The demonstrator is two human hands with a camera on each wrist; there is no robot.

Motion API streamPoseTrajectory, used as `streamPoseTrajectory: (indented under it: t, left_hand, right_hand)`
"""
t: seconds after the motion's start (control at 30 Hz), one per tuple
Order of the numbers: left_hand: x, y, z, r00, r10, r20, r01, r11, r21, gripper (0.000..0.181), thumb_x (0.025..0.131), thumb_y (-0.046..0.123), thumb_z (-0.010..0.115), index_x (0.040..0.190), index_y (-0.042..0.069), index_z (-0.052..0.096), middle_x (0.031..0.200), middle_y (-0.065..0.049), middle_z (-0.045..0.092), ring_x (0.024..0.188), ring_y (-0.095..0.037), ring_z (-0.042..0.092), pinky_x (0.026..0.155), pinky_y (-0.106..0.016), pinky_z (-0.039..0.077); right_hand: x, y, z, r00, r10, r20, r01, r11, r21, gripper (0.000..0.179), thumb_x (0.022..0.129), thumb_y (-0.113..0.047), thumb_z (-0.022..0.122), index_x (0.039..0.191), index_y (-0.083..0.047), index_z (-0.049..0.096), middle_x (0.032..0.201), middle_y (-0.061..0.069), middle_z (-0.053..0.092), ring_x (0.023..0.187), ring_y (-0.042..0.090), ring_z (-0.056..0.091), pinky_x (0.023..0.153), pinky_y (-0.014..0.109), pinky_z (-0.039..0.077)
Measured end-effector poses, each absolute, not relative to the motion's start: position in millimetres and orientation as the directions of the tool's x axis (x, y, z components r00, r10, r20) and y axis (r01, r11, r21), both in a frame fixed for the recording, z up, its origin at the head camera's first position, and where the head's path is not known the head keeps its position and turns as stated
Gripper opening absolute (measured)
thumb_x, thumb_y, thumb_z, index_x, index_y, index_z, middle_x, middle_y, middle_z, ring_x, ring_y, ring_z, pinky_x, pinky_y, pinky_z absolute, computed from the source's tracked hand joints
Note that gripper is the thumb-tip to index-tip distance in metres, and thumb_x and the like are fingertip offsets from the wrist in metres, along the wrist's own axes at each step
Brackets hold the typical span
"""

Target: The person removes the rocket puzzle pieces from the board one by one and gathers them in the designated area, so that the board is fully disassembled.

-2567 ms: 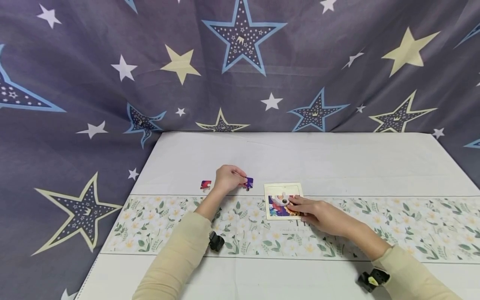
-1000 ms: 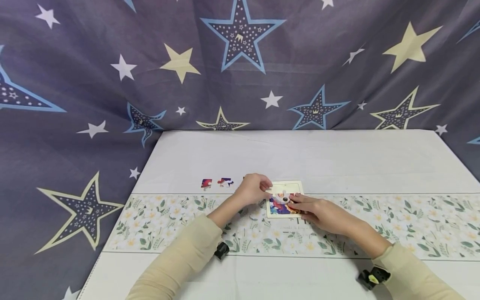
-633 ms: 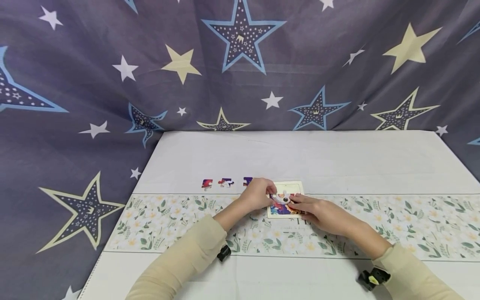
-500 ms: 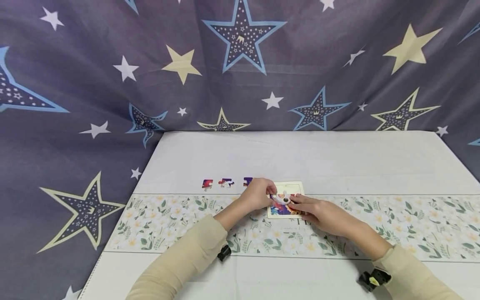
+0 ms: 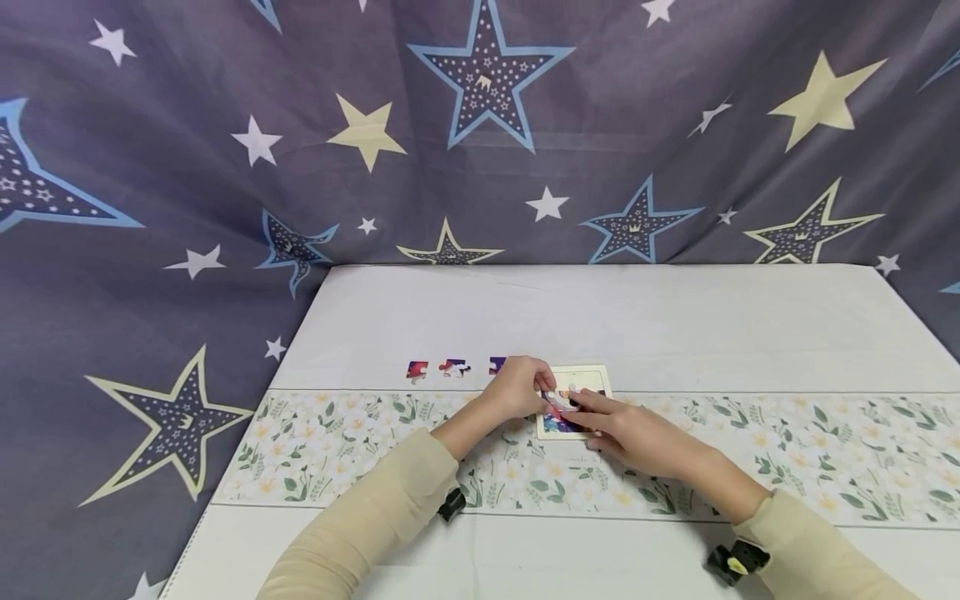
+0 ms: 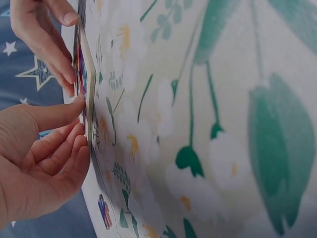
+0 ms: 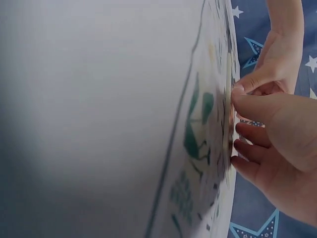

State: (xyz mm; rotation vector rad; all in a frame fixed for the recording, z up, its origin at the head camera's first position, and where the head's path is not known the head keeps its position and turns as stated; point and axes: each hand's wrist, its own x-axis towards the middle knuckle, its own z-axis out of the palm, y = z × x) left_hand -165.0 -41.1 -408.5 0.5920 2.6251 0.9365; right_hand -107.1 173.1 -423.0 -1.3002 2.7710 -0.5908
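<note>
A small square jigsaw puzzle in a cream tray lies on the table, a colourful picture across its lower part and a pale upper part. My left hand grips at its left side, thumb and bent fingertips close together at the edge. In the left wrist view that thumb lies over the tray's face. My right hand reaches in from the right, its extended fingers touching the picture. Seen from the right wrist, its fingertips rest along the tray. The hands cover part of the puzzle.
Left of the tray lie a red puzzle piece, a red-and-white piece and a purple piece, the last partly behind the left hand. A floral band crosses the white table. A starry curtain hangs behind.
My left hand has moved right from beside the purple piece to the tray's left side, then slightly down. My right fingers have slid a little left across the picture.
</note>
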Motion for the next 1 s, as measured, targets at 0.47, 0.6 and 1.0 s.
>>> streamPoseTrajectory:
  t: [0.47,0.6,1.0]
  left_hand:
    - [-175.8,-40.1,-410.6,-0.869,0.454,-0.198,0.199,0.686,0.700,0.024,0.067,0.000,0.084,0.086,0.004,0.070,0.086,-0.009,0.068,0.070,-0.009,0.054,0.066,-0.019,0.045]
    - [-176.7,-42.3,-408.9,-0.873,0.427,-0.234,0.131,0.668,0.732,0.024,0.067,-0.001,0.083,0.088,0.005,0.071,0.085,-0.008,0.069,0.071,-0.009,0.056,0.071,-0.022,0.047]
    - [-176.2,-49.5,-410.6,-0.893,0.295,-0.341,-0.138,0.540,0.830,0.020,0.075,0.005,0.079,0.093,0.007,0.071,0.088,-0.007,0.074,0.070,-0.009,0.064,0.064,-0.022,0.053]
  right_hand:
    - [-107.1,170.1,-418.1,-0.668,-0.743,0.035,-0.696,0.607,-0.384,0.051,0.092,-0.015,0.063,0.141,-0.011,0.048,0.147,0.023,0.043,0.121,0.041,0.057,0.066,0.021,0.046]
    - [-107.9,168.4,-417.1,-0.678,-0.735,0.011,-0.677,0.619,-0.398,0.051,0.093,-0.017,0.063,0.142,-0.011,0.048,0.149,0.021,0.041,0.127,0.040,0.052,0.071,0.024,0.051]
    - [-105.8,168.0,-415.7,-0.699,-0.715,0.005,-0.654,0.637,-0.409,0.050,0.092,-0.018,0.063,0.140,-0.011,0.049,0.150,0.020,0.040,0.132,0.042,0.047,0.095,0.047,0.051]
